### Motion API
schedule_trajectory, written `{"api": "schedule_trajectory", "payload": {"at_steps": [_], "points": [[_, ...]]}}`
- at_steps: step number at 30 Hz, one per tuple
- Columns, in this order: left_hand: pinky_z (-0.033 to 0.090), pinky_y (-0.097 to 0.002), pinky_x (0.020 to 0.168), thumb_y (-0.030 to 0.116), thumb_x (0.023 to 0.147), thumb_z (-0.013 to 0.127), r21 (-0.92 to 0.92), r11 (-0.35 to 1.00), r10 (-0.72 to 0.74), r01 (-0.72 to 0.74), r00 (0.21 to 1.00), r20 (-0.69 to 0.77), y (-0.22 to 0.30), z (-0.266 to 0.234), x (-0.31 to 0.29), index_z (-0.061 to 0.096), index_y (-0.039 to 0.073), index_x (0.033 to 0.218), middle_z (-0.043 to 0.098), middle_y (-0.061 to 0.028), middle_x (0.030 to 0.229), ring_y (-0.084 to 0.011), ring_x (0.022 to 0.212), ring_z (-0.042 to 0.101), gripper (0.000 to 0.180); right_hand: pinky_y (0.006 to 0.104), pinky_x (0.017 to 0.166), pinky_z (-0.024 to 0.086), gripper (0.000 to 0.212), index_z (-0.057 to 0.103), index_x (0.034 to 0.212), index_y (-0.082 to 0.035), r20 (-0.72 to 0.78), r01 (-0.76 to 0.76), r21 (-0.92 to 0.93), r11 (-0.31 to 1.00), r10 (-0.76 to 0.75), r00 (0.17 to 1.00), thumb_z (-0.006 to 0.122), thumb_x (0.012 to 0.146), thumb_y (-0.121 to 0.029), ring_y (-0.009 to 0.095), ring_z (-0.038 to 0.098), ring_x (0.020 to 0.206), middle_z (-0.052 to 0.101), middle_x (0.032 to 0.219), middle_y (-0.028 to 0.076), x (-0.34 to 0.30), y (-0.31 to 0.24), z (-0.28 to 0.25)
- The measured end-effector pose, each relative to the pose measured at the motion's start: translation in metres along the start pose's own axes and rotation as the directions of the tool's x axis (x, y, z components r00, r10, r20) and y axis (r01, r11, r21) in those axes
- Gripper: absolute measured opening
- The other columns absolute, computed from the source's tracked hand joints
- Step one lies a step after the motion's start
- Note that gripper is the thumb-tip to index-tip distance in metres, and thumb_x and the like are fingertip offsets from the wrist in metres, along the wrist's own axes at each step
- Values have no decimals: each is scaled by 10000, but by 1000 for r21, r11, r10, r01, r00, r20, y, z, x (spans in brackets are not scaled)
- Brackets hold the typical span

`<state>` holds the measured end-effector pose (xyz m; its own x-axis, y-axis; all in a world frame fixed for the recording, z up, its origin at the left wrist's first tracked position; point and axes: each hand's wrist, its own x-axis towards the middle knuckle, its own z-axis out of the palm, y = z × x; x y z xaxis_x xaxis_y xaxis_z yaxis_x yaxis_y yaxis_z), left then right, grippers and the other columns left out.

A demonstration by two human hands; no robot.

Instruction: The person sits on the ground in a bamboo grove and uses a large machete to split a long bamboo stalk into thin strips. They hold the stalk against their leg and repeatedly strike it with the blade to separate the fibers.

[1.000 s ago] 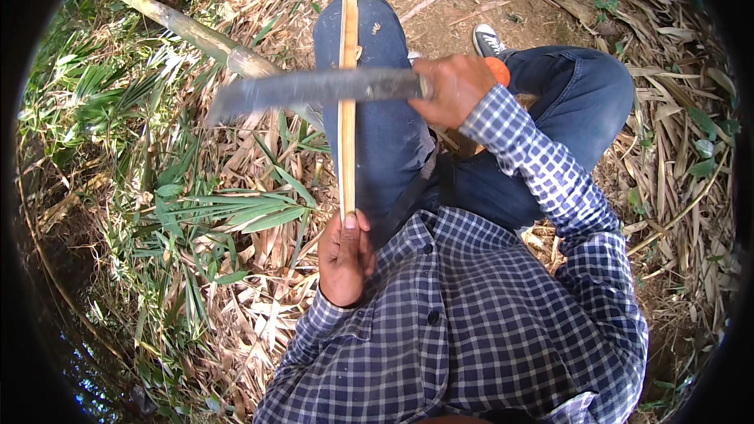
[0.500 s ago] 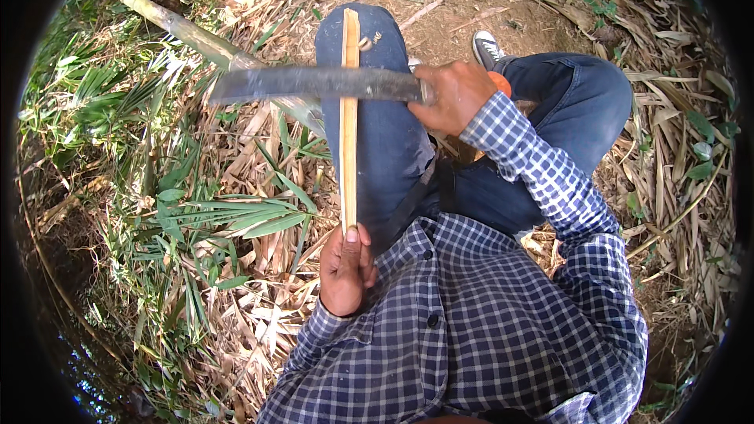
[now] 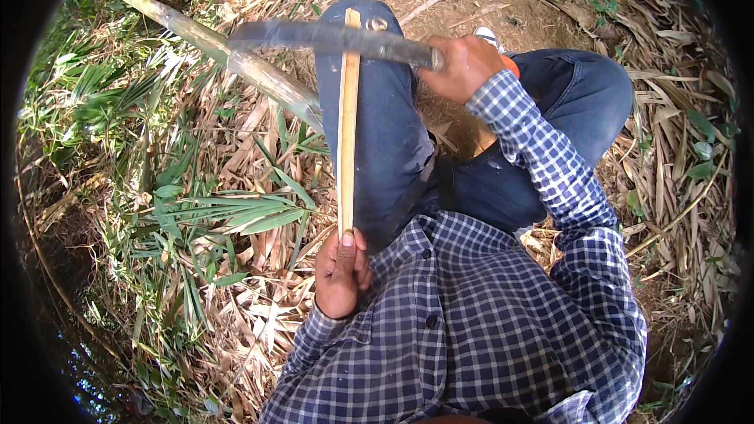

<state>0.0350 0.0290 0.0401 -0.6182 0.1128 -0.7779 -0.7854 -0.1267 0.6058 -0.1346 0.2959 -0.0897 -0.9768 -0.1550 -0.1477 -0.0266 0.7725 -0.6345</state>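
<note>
In the head view, the long, narrow, pale-yellow strip (image 3: 348, 149) of what looks like bamboo lies lengthwise along a leg (image 3: 385, 157) in dark blue denim. The bare left hand (image 3: 339, 275) has its fingers pinched narrow on the strip's near end, thumb on top. The right hand (image 3: 463, 69) has its fingers wrapped around the orange handle (image 3: 512, 66) of a long, dark, slightly curved metal blade (image 3: 302, 34), which crosses above the strip near its far end. The blade is blurred, so I cannot tell whether its edge touches the wood. A small pale curled shaving (image 3: 377, 24) lies beside the far end.

For clean scraping, I would keep the thumb firm, the strip flat, the blade's angle low and its pressure light and even, with the edge clear of denim and left hand.
</note>
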Motion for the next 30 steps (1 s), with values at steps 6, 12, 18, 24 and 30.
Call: {"api": "schedule_trajectory", "payload": {"at_steps": [6, 12, 18, 24, 30], "points": [[241, -212, 393, 279, 1070, 343, -67, 997, -25, 32, 995, 102, 9, 5, 23, 503, 56, 1035, 303, 40, 581, -61, 427, 235, 277, 426, 673, 554, 349, 728, 992, -40, 79, -214, 231, 949, 201, 977, 698, 764, -302, 332, 684, 641, 678, 693, 193, -19, -3, -17], [258, -209, 396, 229, 1062, 356, -369, 929, -66, 42, 996, -52, 41, 34, 71, 488, 59, 1034, 392, 19, 649, -61, 453, 298, 217, 439, 595, 512, 344, 694, 970, -34, 137, -11, 191, 982, -15, 991, 733, 705, -251, 368, 656, 632, 626, 654, 199, -70, -28, -2], [228, -198, 379, 257, 1062, 352, -288, 958, 20, -5, 999, 50, 43, 24, 88, 482, 99, 963, 362, 36, 672, -49, 461, 252, 227, 496, 615, 519, 344, 650, 939, -57, 77, 135, 175, 975, -151, 986, 732, 719, -308, 393, 657, 645, 648, 656, 181, -81, -24, 9], [206, -196, 368, 273, 1061, 375, -311, 950, 4, 27, 995, 97, 42, 28, 75, 467, 105, 931, 347, 44, 658, -44, 444, 220, 231, 473, 600, 519, 319, 696, 927, -59, 21, -3, 94, 996, 1, 1000, 732, 715, -295, 382, 653, 630, 648, 663, 191, -57, -18, -8], [211, -192, 372, 269, 1063, 373, -321, 945, -35, 58, 996, 77, 36, 26, 62, 471, 105, 924, 347, 44, 652, -43, 443, 220, 236, 463, 646, 539, 329, 701, 943, -61, 105, 159, 82, 984, -167, 980, 730, 712, -292, 368, 667, 640, 653, 643, 183, -60, -16, -4]]}}
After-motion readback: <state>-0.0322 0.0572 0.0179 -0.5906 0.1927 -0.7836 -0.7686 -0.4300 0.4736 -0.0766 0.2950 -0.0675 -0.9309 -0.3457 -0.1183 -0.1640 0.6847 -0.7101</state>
